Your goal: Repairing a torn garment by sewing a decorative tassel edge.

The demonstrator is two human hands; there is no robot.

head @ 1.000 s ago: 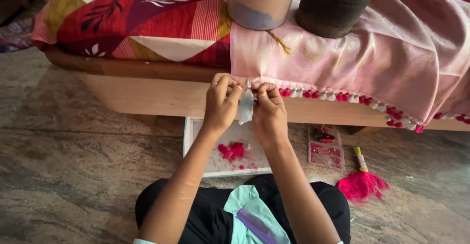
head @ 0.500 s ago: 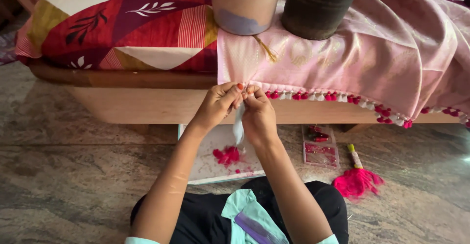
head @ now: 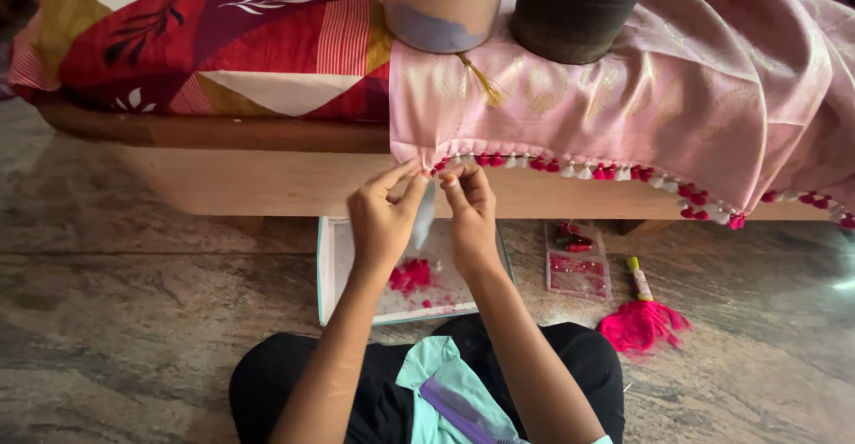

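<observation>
Seated on the floor, a person's left hand (head: 385, 217) and right hand (head: 469, 208) both pinch the tasselled hem (head: 588, 170) of pink fabric (head: 623, 97) draped off a bed; holding the edge taut likely keeps tassels even.

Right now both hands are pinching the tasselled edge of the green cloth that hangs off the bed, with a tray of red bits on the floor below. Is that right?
Not quite: the cloth is pink, not green, as the head view shows. The rest holds: the left hand and right hand pinch its tasselled edge where it hangs off the bed, and a tray of red bits sits on the floor below.
</observation>
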